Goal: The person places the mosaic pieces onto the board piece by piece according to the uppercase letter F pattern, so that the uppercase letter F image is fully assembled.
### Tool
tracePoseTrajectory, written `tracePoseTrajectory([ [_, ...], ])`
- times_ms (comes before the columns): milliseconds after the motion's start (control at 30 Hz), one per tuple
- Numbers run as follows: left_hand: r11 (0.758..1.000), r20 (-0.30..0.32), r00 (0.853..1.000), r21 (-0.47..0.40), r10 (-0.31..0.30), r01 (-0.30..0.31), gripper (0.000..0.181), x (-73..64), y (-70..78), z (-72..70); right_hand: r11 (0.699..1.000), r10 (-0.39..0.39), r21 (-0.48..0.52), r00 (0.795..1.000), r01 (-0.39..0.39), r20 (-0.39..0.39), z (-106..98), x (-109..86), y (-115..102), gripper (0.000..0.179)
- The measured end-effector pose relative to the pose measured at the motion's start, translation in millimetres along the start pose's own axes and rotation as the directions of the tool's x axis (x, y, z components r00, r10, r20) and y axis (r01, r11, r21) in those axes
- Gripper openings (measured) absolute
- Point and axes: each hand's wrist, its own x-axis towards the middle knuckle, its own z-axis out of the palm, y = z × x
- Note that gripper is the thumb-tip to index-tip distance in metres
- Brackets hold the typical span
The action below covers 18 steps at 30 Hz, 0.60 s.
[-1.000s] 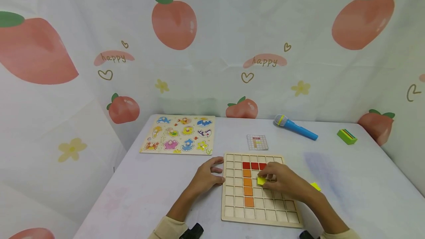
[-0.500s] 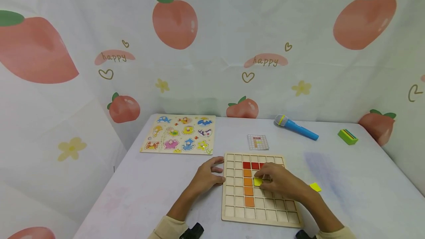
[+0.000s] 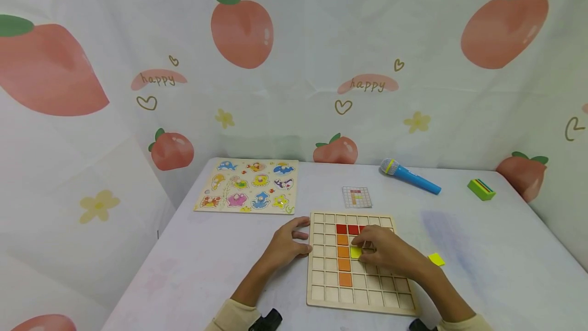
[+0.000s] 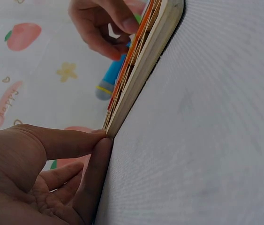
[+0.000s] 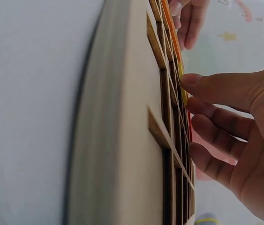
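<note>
A wooden grid board lies on the white table. Red tiles run along one of its upper rows, and a column of orange tiles drops from them. My left hand rests with thumb and fingertips against the board's left edge. Just right of the orange column, my right hand pinches a yellow tile low over the grid. In the right wrist view the thumb touches that yellow tile at the board's surface. The rightmost red tile is partly covered by this hand.
A small pattern card lies beyond the board. Another yellow tile lies by my right forearm. Farther back are an animal peg puzzle, a blue toy microphone and a green block, before a peach-print curtain.
My right hand has shifted slightly left and brought the yellow tile closer to the orange column. My left hand has stayed at the board's edge.
</note>
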Motion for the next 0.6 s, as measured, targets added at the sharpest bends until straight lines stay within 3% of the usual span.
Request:
tracePoseTrajectory([
  [333,1.0,0.003,1.0,-0.009,0.001,-0.001,0.072,0.5,0.4,0.1,0.998,0.007,0.067,0.999,-0.004,-0.036,-5,-7.2,8,0.026],
  [600,1.0,0.0,1.0,0.0,0.001,-0.001,0.071,0.2,0.2,0.2,0.997,0.058,0.057,0.995,-0.053,-0.082,-14,-22.3,19,0.03],
])
